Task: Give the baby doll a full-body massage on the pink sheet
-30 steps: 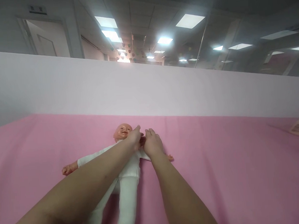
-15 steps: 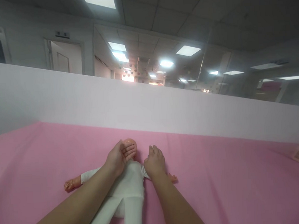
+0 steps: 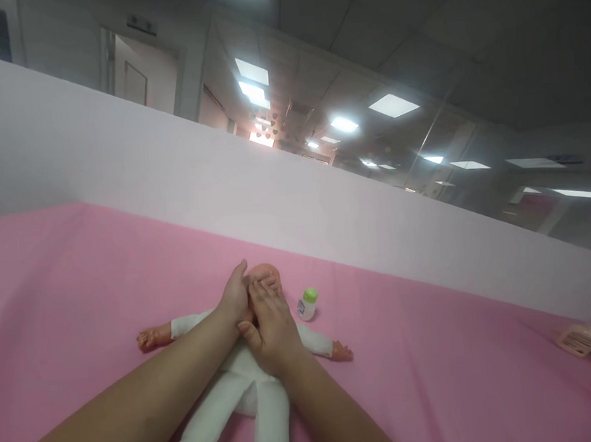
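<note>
A baby doll [image 3: 244,364] in a white suit lies on its back, arms spread and head away from me. My left hand [image 3: 236,292] is over the doll's neck and lower head, thumb out and palm turned inward; my right hand partly covers its fingers. With fingers extended, my right hand [image 3: 272,326] lies flat across my left palm, above the doll's chest. No object shows between the two palms. Right of the doll's head, a small white bottle with a green cap [image 3: 308,304] stands slightly tilted in view, near my right hand.
Pink sheeting [image 3: 434,366] covers the surface under the doll. A white wall panel [image 3: 213,179] rises along the far side. At the far right lies a pale pink, slatted plastic item [image 3: 580,340], partly cut off. Beyond the panel are a doorway and ceiling lights.
My right hand has left the bottle and moved left onto my left palm. The bottle, hidden before, now shows standing on the sheet. The head view has tilted.
</note>
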Action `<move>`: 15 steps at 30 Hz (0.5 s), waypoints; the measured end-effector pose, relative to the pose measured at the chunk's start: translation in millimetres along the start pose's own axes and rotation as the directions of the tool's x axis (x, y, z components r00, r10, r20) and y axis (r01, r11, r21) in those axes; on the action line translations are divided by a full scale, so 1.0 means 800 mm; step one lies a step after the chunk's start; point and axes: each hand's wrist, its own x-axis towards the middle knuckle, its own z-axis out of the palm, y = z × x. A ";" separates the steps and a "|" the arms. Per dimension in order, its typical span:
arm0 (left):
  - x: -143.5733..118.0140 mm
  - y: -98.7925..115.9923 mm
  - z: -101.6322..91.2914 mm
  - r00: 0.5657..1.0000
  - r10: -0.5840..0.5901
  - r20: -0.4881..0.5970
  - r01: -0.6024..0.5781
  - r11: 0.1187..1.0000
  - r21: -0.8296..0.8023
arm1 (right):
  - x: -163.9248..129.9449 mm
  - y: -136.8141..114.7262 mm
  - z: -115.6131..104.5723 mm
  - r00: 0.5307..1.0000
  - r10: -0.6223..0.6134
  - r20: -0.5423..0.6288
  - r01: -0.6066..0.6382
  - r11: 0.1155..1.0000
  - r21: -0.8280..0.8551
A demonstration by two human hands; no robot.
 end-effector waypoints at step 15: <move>0.000 0.007 -0.010 1.000 0.015 0.011 -0.014 0.996 -0.091 | -0.004 -0.040 -0.012 0.989 -0.029 0.144 -0.007 0.970 0.242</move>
